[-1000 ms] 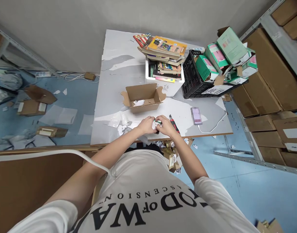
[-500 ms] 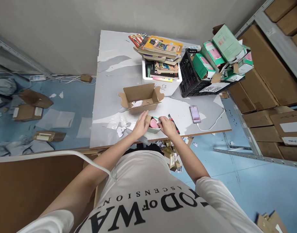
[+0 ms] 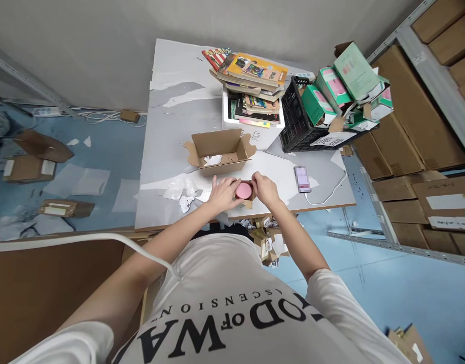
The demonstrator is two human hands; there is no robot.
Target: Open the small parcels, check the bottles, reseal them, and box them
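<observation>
A small open cardboard box (image 3: 249, 204) is between my hands near the table's front edge, its brown inside showing. In its opening is a pink round container (image 3: 244, 190) with a flat top. My left hand (image 3: 225, 194) is closed around the pink container's left side, thumb at the front and fingers behind. Pinched fingers of my right hand (image 3: 265, 189) grip the small box's right edge. Just behind stands a larger open carton (image 3: 219, 151) with a white paper scrap inside. How deep the pink container sits in the small box is hidden.
Crumpled plastic and paper (image 3: 184, 194) lie left of my hands. Behind are a white bin (image 3: 268, 134) piled with books and a black crate (image 3: 293, 119) of green boxes. A phone (image 3: 302, 179) with a cable lies right. Torn packaging (image 3: 268, 242) is below the table edge.
The pink round container shows more fully, and my left hand has shifted onto it. My right hand has moved slightly right, to the small box's edge. The black-and-red tool beside it is no longer visible.
</observation>
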